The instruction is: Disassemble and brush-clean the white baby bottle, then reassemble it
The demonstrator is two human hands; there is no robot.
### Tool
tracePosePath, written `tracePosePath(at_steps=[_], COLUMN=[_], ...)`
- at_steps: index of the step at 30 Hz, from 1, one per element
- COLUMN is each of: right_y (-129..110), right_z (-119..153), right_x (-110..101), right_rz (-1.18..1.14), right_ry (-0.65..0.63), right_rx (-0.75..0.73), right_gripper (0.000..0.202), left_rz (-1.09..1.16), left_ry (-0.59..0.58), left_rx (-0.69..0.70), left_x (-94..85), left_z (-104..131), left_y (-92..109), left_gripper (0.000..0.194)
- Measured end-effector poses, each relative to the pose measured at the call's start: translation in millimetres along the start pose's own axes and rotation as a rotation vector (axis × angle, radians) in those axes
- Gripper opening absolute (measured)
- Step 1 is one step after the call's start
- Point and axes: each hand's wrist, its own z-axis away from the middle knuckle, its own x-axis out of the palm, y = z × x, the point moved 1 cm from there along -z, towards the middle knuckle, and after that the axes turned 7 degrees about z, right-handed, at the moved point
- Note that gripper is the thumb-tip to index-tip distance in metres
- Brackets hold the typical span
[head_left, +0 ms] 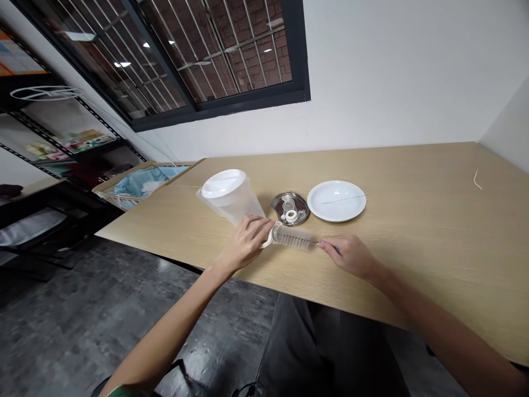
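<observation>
Both forearms point(173, 322) reach in from the lower corners toward a steel tray point(307, 205), the reference point for all positions below. Dark trousers point(297, 342) show beyond the table edge, on the near side of the tray. Right hand point(349, 255): closed around the handle of a bristle brush point(314, 241), near side and to the right of the tray. Left hand point(248, 240): fingers folded over a white curved piece point(268, 238), near side and to the left of the tray; the thumb is mostly hidden. Brush bristles lie between the hands, just nearer than the tray, pointing at the left hand; whether they sit inside a clear sleeve cannot be told. Small white and clear parts point(289, 205) lie in the tray. Left of the tray, a translucent pitcher point(233, 203) with a white lid stands on the wooden table point(417, 204). Just right of the tray, a white plate point(336, 213) carries a thin rod point(345, 199). Well right of it lies a pale strip point(476, 180). Beyond the tray, far left, is a basket point(119, 203) lined with blue cloth; a barred window point(202, 55) is set in the wall behind.
</observation>
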Motion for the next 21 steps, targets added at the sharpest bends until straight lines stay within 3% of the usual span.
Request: tracePosePath(at_steps=[3,6,11,17,21], right_y=[-1.4,-4.2,-11.6,-16.3,-19.4], right_z=[1.7,1.2,0.4,3.1,2.9], right_x=[-6.7,-23.0,-39.9,-34.7,-32.6], right_rz=[0.244,0.412,0.430,0.481,0.548], right_ry=[0.142,0.255,0.328,0.296,0.386], right_rx=[-0.196,-0.331,-0.422,-0.432,-0.489], right_gripper=[0.035,0.026,0.019,0.020,0.015], left_rz=[0.123,0.312,0.579,0.658,0.514], left_ry=[-0.032,-0.112,-0.187,-0.302,-0.251], left_rx=[-0.038,-0.168,-0.367,-0.291,-0.274], left_x=[0.6,-1.6,-9.5,-16.0,-17.2], left_z=[-0.5,1.0,2.9,-1.1,-1.9], left_y=[0.4,3.3,2.3,16.5,30.1], left_gripper=[0.054,0.060,0.068,0.052,0.056])
